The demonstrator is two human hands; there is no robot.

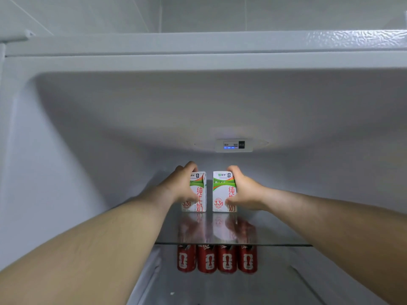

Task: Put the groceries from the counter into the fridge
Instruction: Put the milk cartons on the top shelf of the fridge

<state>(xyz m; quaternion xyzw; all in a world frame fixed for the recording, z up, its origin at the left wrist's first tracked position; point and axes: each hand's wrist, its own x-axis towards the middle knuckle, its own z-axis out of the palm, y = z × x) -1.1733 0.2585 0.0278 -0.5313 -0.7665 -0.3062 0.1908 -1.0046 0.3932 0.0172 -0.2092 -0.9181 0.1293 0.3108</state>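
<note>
Hands (181, 187) (245, 192) around upright cartons (200, 194) (221, 190)

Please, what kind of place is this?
Most likely the inside of a household fridge: a clear glass shelf, a small white control panel with blue lights at the back, and four red drink cans below. The left hand and the right hand grip two small white-and-green milk cartons, one each.

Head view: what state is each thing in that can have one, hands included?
left milk carton: upright on the glass shelf, apart from the other carton
right milk carton: upright on the same shelf
left hand: grips the left milk carton
right hand: grips the right milk carton
red cans: four upright in a row, below the glass shelf
control panel: blue lights on
</note>
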